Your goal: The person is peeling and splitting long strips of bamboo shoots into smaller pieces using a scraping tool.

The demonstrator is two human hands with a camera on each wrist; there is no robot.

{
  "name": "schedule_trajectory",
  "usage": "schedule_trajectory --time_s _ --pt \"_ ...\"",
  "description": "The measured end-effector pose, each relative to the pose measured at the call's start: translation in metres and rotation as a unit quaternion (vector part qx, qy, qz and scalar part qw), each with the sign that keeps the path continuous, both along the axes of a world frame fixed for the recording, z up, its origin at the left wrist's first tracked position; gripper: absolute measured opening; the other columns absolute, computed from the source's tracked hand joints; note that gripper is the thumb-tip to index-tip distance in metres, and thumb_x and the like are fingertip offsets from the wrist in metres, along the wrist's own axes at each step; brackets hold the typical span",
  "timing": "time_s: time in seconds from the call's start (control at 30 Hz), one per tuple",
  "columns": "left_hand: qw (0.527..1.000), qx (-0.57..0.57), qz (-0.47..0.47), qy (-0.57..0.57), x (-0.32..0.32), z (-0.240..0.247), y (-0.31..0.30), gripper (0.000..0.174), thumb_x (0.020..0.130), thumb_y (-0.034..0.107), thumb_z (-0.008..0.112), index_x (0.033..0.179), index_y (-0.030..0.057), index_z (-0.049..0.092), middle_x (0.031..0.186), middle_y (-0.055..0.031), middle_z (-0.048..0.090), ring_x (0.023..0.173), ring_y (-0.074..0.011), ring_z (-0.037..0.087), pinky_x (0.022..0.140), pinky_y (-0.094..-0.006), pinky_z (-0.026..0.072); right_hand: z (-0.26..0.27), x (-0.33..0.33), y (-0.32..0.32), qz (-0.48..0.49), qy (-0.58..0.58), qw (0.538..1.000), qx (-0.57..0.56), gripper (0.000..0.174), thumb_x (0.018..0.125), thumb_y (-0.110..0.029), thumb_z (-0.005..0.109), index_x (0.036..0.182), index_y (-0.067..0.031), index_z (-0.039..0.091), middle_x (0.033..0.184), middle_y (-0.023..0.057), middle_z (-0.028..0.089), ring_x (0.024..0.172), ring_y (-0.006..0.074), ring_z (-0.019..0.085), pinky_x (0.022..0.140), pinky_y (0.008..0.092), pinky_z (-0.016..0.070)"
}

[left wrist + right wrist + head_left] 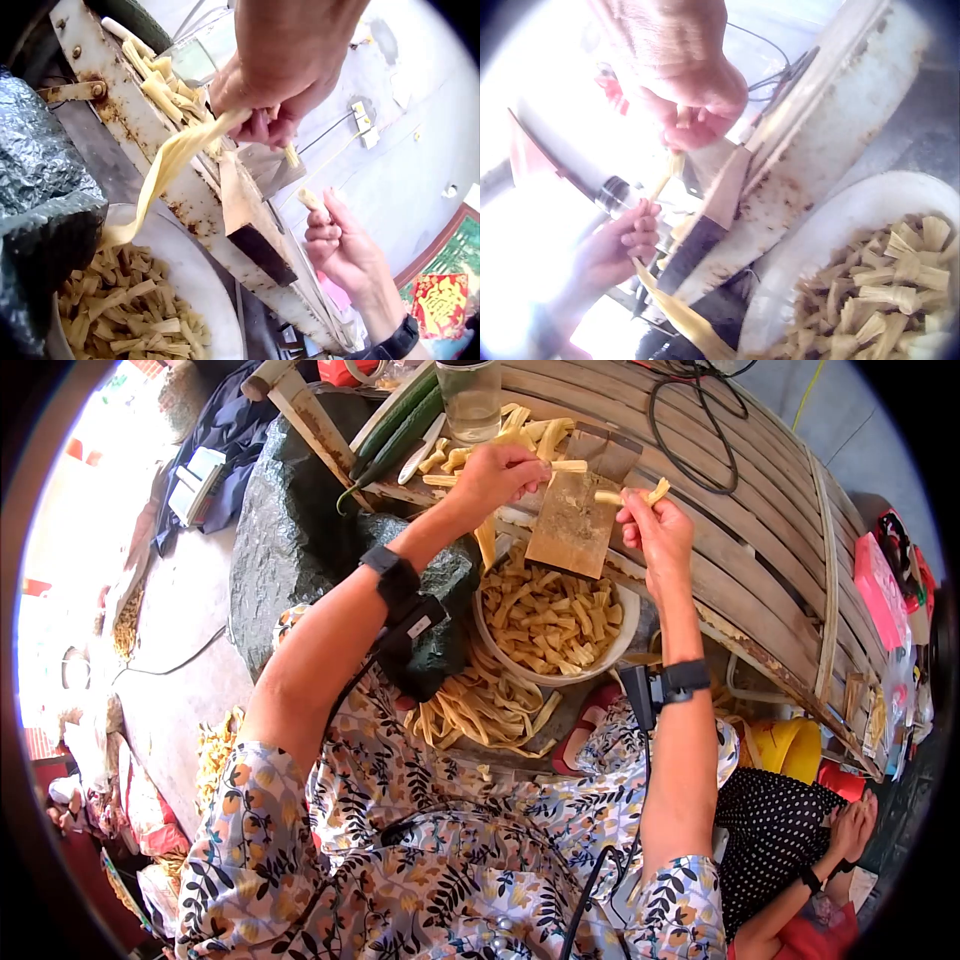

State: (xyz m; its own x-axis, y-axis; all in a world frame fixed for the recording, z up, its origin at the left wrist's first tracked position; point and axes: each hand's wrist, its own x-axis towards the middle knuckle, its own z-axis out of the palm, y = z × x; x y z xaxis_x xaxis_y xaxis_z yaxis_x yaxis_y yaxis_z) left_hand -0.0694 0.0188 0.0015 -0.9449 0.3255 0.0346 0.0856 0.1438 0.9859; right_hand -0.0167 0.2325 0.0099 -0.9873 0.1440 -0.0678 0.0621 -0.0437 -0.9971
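My left hand [497, 478] pinches a long pale yellow, fibrous strip [176, 156]. One end sticks out past the fingertips over a wooden block [568, 530], and the rest hangs down toward a white bowl [225, 319]. Opposite it, my right hand [662, 538] pinches a short yellow piece [658, 490] between thumb and fingers. The block lies at the edge of a slatted table, with a flat grey-brown plate [603, 453] at its far end. Short cut pieces [550, 615] fill the bowl below the block.
More yellow pieces [553, 435], a glass jar [470, 405] and cucumbers [402, 425] are on the slatted table [770, 525]. A black cable [690, 420] lies farther back. Long strips [480, 705] are heaped below, beside dark green plastic [290, 540]. Another person's hands [850, 828] show at right.
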Motion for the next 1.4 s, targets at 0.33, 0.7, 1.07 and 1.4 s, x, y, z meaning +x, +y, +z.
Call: schedule_trajectory --time_s 0.33,0.7,1.07,1.4 --pt "0.979 0.067 -0.179 -0.065 0.053 0.004 0.003 0.011 0.083 0.009 0.057 0.094 0.007 0.056 0.071 0.0016 0.058 0.058 -0.0036 0.048 0.053 -0.0164 0.0386 0.022 0.061 0.002 0.084 0.042 0.982 0.163 0.027 0.08 -0.016 0.064 0.099 0.0006 0.058 0.076 0.0051 0.063 0.067 0.0099 0.058 0.058 0.0215 0.0464" --pt "0.9 0.131 -0.31 -0.276 0.069 0.0 -0.006 0.025 0.09 0.019 0.049 0.101 -0.0015 0.055 0.077 -0.0031 0.06 0.062 -0.0061 0.052 0.058 -0.0166 0.0417 0.007 0.059 0.007 0.103 0.144 0.978 0.11 0.014 0.079 0.003 0.057 0.092 0.0017 0.059 0.088 0.004 0.062 0.076 0.0097 0.06 0.067 0.0202 0.0484" --pt "0.988 0.014 -0.147 -0.033 0.078 -0.003 0.01 0.01 0.084 0.011 0.057 0.09 0.0042 0.053 0.065 -0.0008 0.057 0.053 -0.0048 0.051 0.05 -0.0186 0.0414 0.003 0.055 0.002 0.132 0.044 0.989 0.055 0.015 0.076 0.004 0.059 0.091 0.0029 0.058 0.094 0.0054 0.059 0.084 0.0114 0.057 0.071 0.0236 0.0486" --pt "0.974 -0.125 -0.047 0.183 0.082 0.0 0.012 0.009 0.077 0.007 0.058 0.085 0.0024 0.06 0.064 -0.0032 0.056 0.056 -0.009 0.052 0.051 -0.0239 0.0422 0.017 0.065 -0.009 0.121 0.146 0.968 0.162 0.023 0.073 0.002 0.054 0.094 -0.0029 0.06 0.097 0.0027 0.059 0.091 0.0102 0.053 0.08 0.0238 0.0428"
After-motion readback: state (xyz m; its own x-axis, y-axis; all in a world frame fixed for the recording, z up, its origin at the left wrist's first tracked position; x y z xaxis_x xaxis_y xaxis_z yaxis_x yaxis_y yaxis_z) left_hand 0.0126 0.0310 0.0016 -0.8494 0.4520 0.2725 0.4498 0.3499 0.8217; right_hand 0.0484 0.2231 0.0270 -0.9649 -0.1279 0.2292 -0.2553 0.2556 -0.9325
